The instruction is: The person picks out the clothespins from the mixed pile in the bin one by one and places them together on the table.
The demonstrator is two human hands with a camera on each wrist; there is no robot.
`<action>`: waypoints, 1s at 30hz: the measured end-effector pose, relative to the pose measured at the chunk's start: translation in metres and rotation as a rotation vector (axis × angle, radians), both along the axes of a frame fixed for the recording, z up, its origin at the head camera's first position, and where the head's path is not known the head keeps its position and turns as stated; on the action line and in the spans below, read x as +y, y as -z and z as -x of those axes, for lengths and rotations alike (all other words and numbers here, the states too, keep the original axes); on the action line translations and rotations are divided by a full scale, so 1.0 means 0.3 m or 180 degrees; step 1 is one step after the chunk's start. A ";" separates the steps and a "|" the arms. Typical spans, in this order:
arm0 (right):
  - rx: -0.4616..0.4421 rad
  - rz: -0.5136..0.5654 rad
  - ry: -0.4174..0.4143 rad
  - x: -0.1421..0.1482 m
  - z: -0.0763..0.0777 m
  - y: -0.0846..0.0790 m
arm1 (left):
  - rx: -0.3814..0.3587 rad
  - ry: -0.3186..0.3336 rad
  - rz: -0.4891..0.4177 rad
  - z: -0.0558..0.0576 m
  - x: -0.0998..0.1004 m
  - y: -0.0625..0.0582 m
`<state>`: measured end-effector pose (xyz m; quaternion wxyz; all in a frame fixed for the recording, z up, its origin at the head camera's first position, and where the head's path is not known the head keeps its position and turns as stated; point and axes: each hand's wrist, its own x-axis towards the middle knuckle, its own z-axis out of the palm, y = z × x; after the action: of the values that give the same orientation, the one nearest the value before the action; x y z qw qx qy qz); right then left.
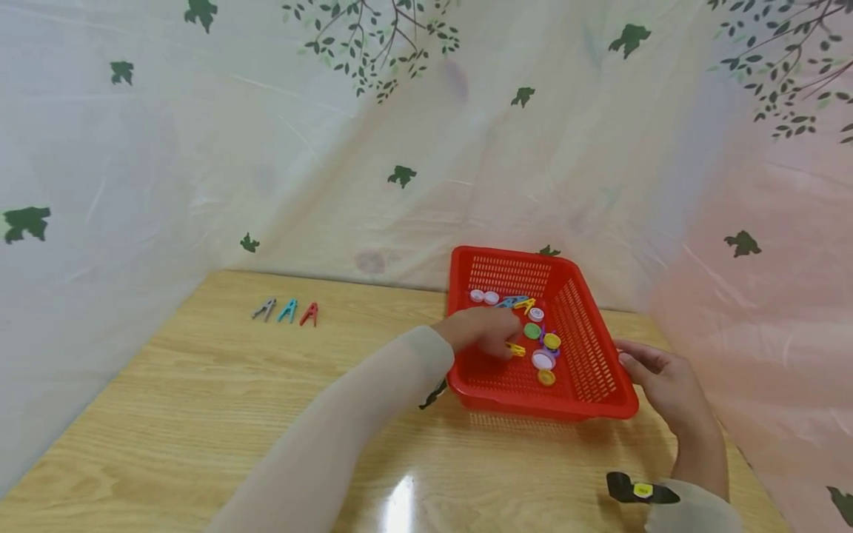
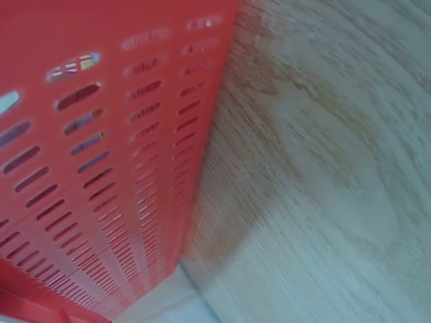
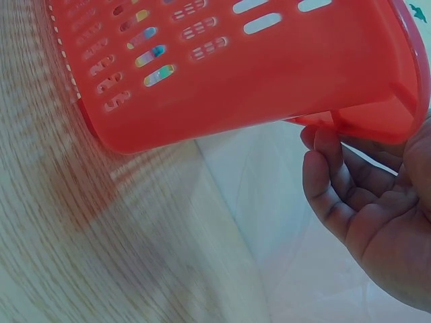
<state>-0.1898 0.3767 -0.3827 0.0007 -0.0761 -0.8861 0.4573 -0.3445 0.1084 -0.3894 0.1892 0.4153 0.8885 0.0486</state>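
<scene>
My left hand [image 1: 489, 331] reaches over the near-left side into a red plastic basket [image 1: 533, 411], fingers bent downward. At its fingertips is a yellow clothespin [image 1: 516, 349], partly hidden by the fingers, which seem to pinch it. My right hand [image 1: 666, 385] holds the basket's right rim, with curled fingers beneath it in the right wrist view [image 3: 377, 208]. Inside the basket lie a green cap [image 1: 532, 331], a yellow cap [image 1: 552, 341], a white-and-purple cap [image 1: 543, 360], an orange cap [image 1: 546, 377], a blue clothespin [image 1: 512, 301] and another yellow clothespin [image 1: 526, 305].
On the wooden table [image 1: 200, 414], to the left, a grey clothespin [image 1: 264, 309], a turquoise clothespin [image 1: 288, 310] and a red clothespin [image 1: 309, 314] stand in a row. Behind hangs a pale leaf-printed curtain [image 1: 320, 200]. White caps [image 1: 491, 297] lie at the basket's far end.
</scene>
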 end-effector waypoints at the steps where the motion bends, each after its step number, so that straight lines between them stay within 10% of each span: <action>1: -0.0004 -0.0011 0.0000 0.000 -0.001 0.000 | -0.0023 -0.0031 -0.0033 0.000 0.000 -0.003; 30: 0.0115 -0.0120 -0.0078 0.009 0.008 0.010 | 0.0550 -0.0014 -0.0664 0.021 -0.107 -0.128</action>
<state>-0.1920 0.3795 -0.3858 0.0125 -0.0569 -0.8953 0.4417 -0.3507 0.0763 -0.3509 0.0676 0.4334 0.8925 0.1052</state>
